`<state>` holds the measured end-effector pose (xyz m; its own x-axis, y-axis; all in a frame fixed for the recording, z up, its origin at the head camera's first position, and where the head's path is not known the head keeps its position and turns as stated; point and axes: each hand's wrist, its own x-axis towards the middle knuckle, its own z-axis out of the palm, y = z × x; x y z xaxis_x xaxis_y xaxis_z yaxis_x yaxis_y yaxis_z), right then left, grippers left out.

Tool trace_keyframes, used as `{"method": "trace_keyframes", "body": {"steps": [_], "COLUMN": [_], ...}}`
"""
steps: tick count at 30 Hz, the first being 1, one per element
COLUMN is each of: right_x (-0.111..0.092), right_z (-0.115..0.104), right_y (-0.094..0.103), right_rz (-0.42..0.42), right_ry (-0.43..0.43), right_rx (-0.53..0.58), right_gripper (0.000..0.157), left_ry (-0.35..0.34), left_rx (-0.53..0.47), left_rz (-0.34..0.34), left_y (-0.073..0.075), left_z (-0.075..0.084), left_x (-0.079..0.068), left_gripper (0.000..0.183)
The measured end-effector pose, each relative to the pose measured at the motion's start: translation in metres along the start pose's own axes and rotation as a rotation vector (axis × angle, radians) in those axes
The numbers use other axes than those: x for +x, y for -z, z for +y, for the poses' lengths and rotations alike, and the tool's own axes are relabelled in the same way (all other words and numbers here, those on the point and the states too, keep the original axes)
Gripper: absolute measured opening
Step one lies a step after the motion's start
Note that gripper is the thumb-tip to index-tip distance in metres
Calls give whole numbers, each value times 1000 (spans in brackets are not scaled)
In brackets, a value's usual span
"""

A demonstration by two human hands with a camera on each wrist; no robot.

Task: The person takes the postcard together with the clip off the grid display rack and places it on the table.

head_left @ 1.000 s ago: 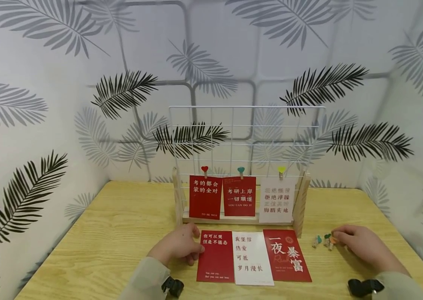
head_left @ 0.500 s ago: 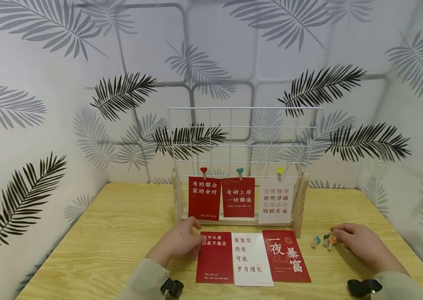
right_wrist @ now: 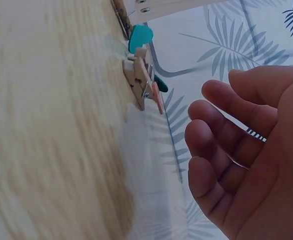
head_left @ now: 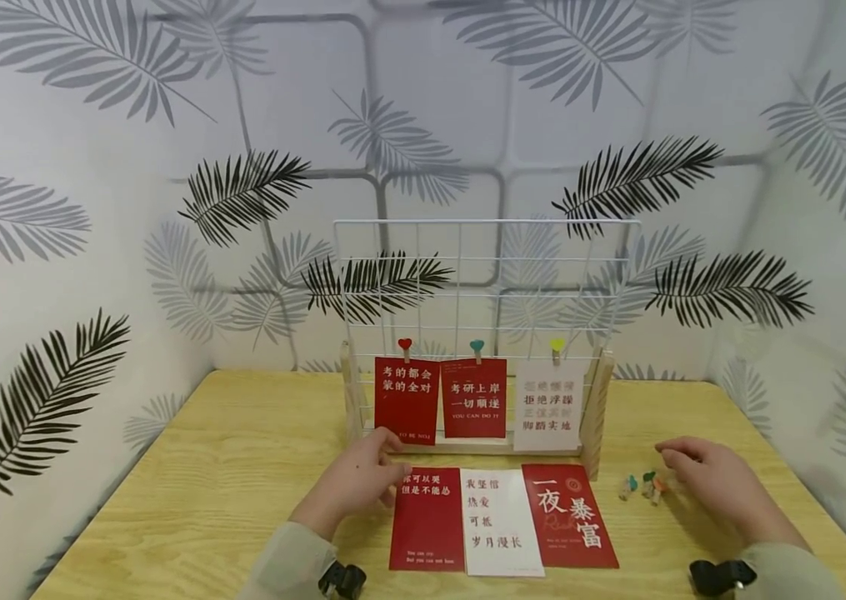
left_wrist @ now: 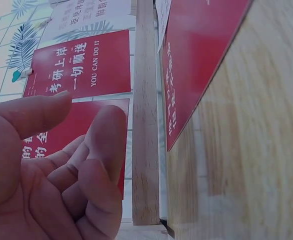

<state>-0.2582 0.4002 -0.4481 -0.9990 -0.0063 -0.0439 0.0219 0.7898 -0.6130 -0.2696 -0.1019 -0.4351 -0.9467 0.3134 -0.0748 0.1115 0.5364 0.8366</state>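
My left hand (head_left: 355, 482) hovers with loosely bent fingers by the upper left corner of a red card (head_left: 426, 533), nothing in its grasp. In the left wrist view, its fingers (left_wrist: 106, 135) overlap a hung red card (left_wrist: 101, 112). A white card (head_left: 501, 557) and another red card (head_left: 576, 554) lie beside the first on the table. On the right, my right hand (head_left: 715, 479) is just past a few small wooden clips (head_left: 652, 492) with coloured hearts. Those clips (right_wrist: 139, 80) stand apart from its loosely curled, bare fingers in the right wrist view.
Behind the cards stands a white wire grid (head_left: 458, 275) on a wooden base (head_left: 593, 425). Heart clips in red (head_left: 405, 344), teal (head_left: 477, 346) and yellow (head_left: 558, 345) hold two red cards and one white card (head_left: 548, 408) on it. A patterned wall rises behind the table (head_left: 205, 467).
My left hand has lifted from the red card's left edge toward its top corner and the rack. The right hand has drawn slightly up and off the clips. The view has tilted up slightly.
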Motion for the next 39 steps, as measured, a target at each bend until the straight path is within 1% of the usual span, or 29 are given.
{"method": "trace_keyframes", "body": {"steps": [5,8,12,15,17,22,29,33,39], "right_x": [-1,-2,-3,-5,-6,-8,-9,-9,-9], "right_z": [-7,-11,-16,-20,-21,-25,-36,-44,-56], "right_y": [1,2,5,6,7,4,4,2,-6], "right_rz": [4,13,15,28,49,106,226,251,283], "right_ry": [19,23,29,49,66,111,241,285,326], "right_rx": [11,9,12,8,1,4,6,-7,4], "right_gripper": [55,56,57,57,56,54,45,43,42], "left_ry": [-24,-34,-53,-71,-78,-69,-112,-123,-147], "left_rx": [-3,-21,-37,-32,-35,-60,-28,-34,-37], "left_rz": [6,1,-4,-4,-5,-5,30,30,20], "left_y": [0,0,0,0,-1,-2,-3,-6,-9], "left_z": [-3,-3,1,4,5,4,5,9,14], "left_x": [3,4,5,6,6,4,2,0,-2], "left_gripper": [39,39,40,40,42,44,40,41,44]}}
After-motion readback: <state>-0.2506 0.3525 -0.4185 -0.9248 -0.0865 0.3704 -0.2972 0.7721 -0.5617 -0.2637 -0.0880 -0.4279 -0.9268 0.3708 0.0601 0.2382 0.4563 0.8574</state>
